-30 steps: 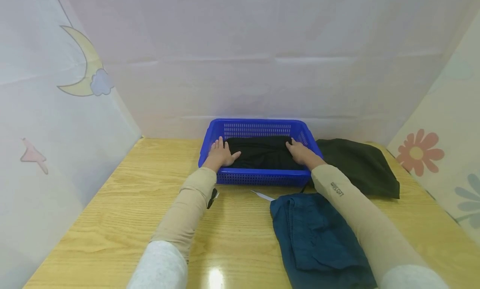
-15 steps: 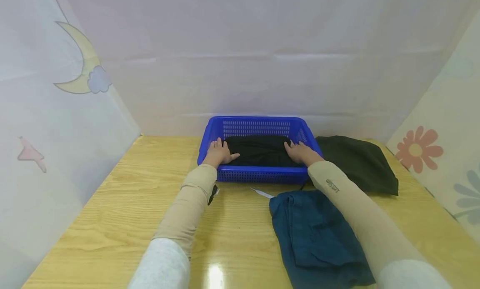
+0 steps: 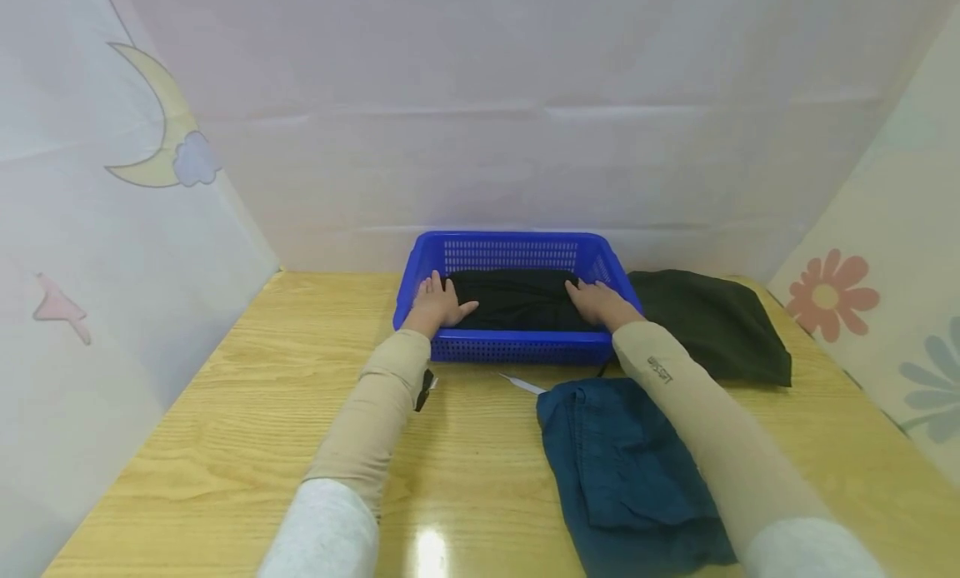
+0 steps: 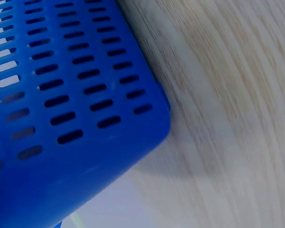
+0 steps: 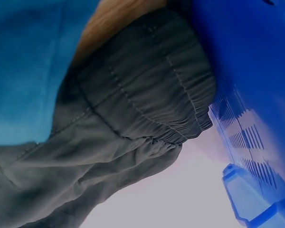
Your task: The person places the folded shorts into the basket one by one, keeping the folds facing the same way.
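Observation:
Folded black cloth (image 3: 517,299) lies inside a blue plastic basket (image 3: 517,336) at the back of the table. At its left end my left hand (image 3: 438,303) rests with fingers straight and thumb spread. My right hand (image 3: 596,303) touches the cloth's right end, its fingers extended. Neither hand shows in the wrist views; the left one has the basket's slotted wall (image 4: 85,99) and wood beside it. In the right wrist view, a dark garment with a gathered elastic edge (image 5: 147,80) lies next to the basket wall (image 5: 256,95).
A folded teal garment (image 3: 630,470) lies in front of the basket, partly under my right forearm. The dark green garment (image 3: 712,328) is spread at the basket's right. A white pointed strip (image 3: 522,384) and a small black item (image 3: 425,391) lie on the wooden table (image 3: 225,428).
The head view has shifted slightly. Both hands stay on the cloth in the basket, with only a small adjustment of the right hand's fingers.

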`<action>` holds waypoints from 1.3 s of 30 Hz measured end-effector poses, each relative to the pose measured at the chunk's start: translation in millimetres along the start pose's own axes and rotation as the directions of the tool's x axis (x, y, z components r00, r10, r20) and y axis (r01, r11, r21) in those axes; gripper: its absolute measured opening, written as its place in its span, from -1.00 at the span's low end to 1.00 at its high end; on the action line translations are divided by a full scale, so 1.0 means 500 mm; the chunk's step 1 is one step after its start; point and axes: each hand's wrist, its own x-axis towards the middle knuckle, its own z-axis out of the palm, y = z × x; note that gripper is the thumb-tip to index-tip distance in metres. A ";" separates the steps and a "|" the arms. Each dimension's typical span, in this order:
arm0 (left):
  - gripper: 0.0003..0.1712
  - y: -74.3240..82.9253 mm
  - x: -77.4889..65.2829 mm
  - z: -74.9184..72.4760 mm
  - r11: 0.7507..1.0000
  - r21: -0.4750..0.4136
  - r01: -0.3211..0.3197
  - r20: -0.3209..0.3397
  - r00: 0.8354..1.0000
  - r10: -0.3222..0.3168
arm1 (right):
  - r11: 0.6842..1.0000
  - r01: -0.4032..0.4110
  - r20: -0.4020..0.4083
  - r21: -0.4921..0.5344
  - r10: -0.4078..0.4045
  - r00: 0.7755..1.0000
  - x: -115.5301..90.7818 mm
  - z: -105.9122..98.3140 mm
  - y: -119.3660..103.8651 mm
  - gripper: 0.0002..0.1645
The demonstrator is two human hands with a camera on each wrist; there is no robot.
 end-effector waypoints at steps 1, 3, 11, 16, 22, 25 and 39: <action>-0.06 0.003 -0.006 -0.005 1.000 0.002 0.000 -0.010 1.000 0.000 | 1.000 0.009 -0.014 0.001 -0.009 1.000 0.001 0.000 0.001 -0.43; -0.08 0.006 -0.019 -0.011 1.000 0.006 -0.004 -0.031 1.000 0.004 | 1.000 0.025 -0.037 -0.003 -0.025 0.999 0.002 -0.001 0.002 -0.42; -0.09 0.011 -0.042 -0.018 1.000 0.025 -0.006 -0.064 0.998 0.008 | 0.995 0.074 -0.133 0.065 -0.065 0.989 0.004 0.004 0.009 -0.32; -0.09 0.011 -0.041 -0.021 1.000 -0.016 -0.009 -0.112 0.994 0.007 | 0.991 0.093 -0.166 0.095 -0.076 0.983 0.005 -0.001 0.010 -0.36; -0.12 0.011 -0.042 -0.034 0.996 -0.072 -0.045 -0.176 0.984 0.032 | 0.987 0.128 -0.222 0.095 -0.104 0.969 0.000 -0.012 0.010 -0.44; -0.14 0.011 -0.046 -0.042 0.993 -0.098 -0.065 -0.193 0.980 0.045 | 0.985 0.151 -0.254 0.086 -0.125 0.959 -0.007 -0.015 0.010 -0.43; -0.27 0.023 -0.090 -0.059 0.968 -0.146 -0.204 -0.315 0.937 0.150 | 0.964 0.249 -0.363 0.092 -0.200 0.910 -0.054 -0.042 -0.005 -0.40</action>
